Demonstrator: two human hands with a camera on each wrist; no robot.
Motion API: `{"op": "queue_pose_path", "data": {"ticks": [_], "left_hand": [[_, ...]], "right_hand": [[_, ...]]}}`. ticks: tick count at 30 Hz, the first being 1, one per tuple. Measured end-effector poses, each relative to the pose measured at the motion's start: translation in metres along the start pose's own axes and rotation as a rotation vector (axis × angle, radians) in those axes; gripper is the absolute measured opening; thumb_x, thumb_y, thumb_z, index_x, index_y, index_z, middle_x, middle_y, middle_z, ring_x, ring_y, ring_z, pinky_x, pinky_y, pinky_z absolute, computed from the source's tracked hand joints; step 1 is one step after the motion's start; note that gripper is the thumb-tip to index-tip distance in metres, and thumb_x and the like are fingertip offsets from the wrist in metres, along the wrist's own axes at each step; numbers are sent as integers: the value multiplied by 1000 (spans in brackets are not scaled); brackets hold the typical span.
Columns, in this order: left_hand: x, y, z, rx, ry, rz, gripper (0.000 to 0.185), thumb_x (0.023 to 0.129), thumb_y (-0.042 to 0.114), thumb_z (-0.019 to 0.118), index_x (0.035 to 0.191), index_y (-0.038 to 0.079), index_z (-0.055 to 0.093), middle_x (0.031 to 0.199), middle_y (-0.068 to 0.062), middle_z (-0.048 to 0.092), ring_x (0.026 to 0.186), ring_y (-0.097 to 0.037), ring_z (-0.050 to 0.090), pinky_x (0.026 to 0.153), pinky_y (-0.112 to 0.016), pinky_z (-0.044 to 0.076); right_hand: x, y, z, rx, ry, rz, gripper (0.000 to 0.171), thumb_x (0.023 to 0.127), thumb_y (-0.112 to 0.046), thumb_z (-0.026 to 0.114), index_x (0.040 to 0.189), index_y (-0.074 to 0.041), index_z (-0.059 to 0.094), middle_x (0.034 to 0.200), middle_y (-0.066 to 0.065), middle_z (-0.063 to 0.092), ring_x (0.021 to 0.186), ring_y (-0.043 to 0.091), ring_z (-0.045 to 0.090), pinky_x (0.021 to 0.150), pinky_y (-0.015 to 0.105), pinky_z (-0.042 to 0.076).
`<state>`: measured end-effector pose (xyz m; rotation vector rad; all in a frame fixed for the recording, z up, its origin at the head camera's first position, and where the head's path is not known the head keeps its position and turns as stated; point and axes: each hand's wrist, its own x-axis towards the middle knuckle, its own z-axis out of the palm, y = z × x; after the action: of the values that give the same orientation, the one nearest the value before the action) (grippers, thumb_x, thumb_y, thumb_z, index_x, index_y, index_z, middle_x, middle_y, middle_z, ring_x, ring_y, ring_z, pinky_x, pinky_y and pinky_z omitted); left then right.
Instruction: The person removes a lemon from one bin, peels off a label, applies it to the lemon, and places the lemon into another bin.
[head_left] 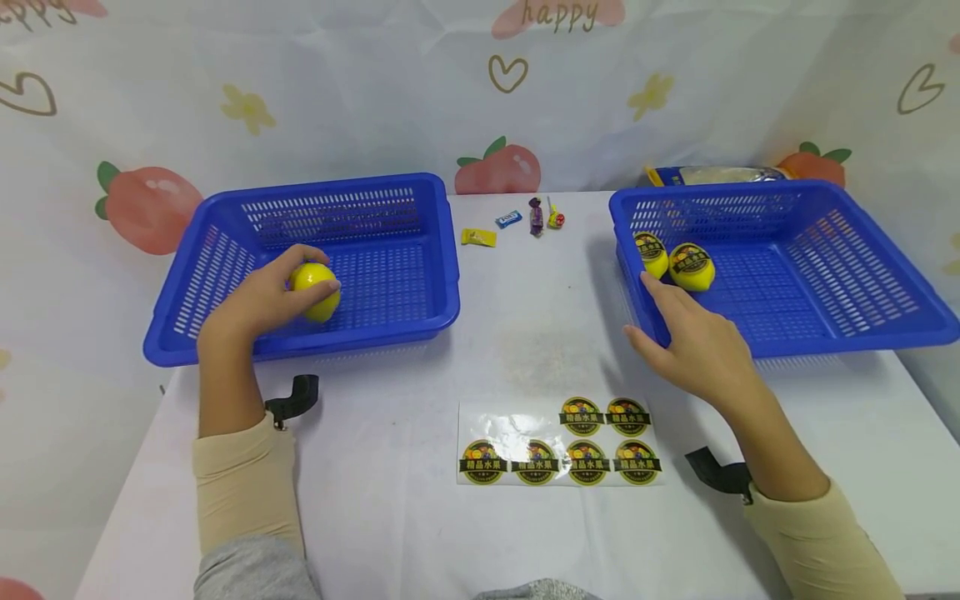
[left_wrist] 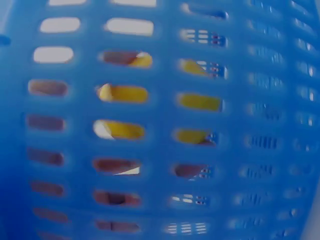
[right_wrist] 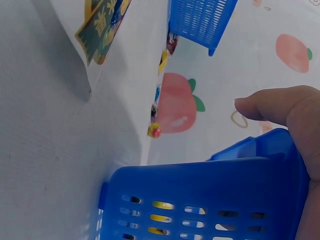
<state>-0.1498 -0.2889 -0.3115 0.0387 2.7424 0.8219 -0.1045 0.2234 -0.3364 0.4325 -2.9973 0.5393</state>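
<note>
My left hand (head_left: 251,304) grips a yellow lemon (head_left: 321,307) inside the left blue basket (head_left: 352,338), thumb and fingers on either side of it. In the left wrist view, the slotted basket wall (left_wrist: 160,150) covers most of the hand, and yellow shows through the slots. My right hand (head_left: 701,346) is over the near left corner of the right blue basket (head_left: 855,343), thumb and forefinger extended. Just beyond its fingertips lie two lemons, one (head_left: 692,267) and another (head_left: 651,254), each with a dark round sticker. The right wrist view has the thumb (right_wrist: 265,102) above the basket rim.
A sheet of round fruit stickers (head_left: 561,477) lies on the white table (head_left: 375,467) between my arms. Several wrapped sweets, including a yellow one (head_left: 478,237) and a lollipop (head_left: 555,218), are at the back. A blue and yellow packet (head_left: 720,175) sits behind the right basket.
</note>
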Motion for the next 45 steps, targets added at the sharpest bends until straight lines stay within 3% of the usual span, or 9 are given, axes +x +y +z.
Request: {"op": "queue_pose_path", "data": {"ticks": [8,17,21,24,30,37,45], "left_hand": [[-1,9,1,-25,81,100,55,95,61,55,136,26,44,120,-19,54,100,-39,51,75,-47,41],[-4,26,2,-48,172,165,57,97,59,52,138,19,52,123,-17,56,105,-39,50,81,-53,44],[-4,35,5,-77,189,241,49,101,50,52,136,16,54,122,-14,57,103,-35,52,83,-51,46],[-4,42,8,-136,191,312,40,103,41,53,135,16,55,120,-10,57,100,-29,53,82,-42,48],[1,57,20,-300,157,484,32,106,24,50,135,12,55,121,-8,55,96,-26,54,78,-24,51],[1,82,36,-440,61,616,31,107,15,45,136,8,50,125,-10,51,90,-32,59,77,-29,55],[0,104,53,-591,-75,728,29,105,7,41,132,1,50,132,-10,48,108,-31,52,84,-37,52]], "right_hand": [[0,1,0,-2,10,-15,74,95,-38,66,155,-6,35,146,25,47,111,55,56,82,70,44],[0,0,1,-3,9,-15,74,96,-37,66,156,-6,35,146,25,47,110,55,56,81,70,44],[0,-1,0,-7,4,-7,74,96,-38,65,156,-8,34,147,24,47,111,55,55,82,70,44],[0,-1,0,-7,5,-5,73,96,-38,64,156,-8,34,147,23,47,111,55,55,82,70,44],[0,-2,0,-9,-1,12,73,97,-38,64,157,-9,34,148,23,45,113,55,55,84,71,43],[0,-1,1,-11,0,16,72,97,-38,63,157,-10,34,148,23,46,113,55,55,83,70,43],[0,0,1,-13,14,9,71,97,-37,63,156,-10,35,147,22,47,109,55,57,81,70,44]]}}
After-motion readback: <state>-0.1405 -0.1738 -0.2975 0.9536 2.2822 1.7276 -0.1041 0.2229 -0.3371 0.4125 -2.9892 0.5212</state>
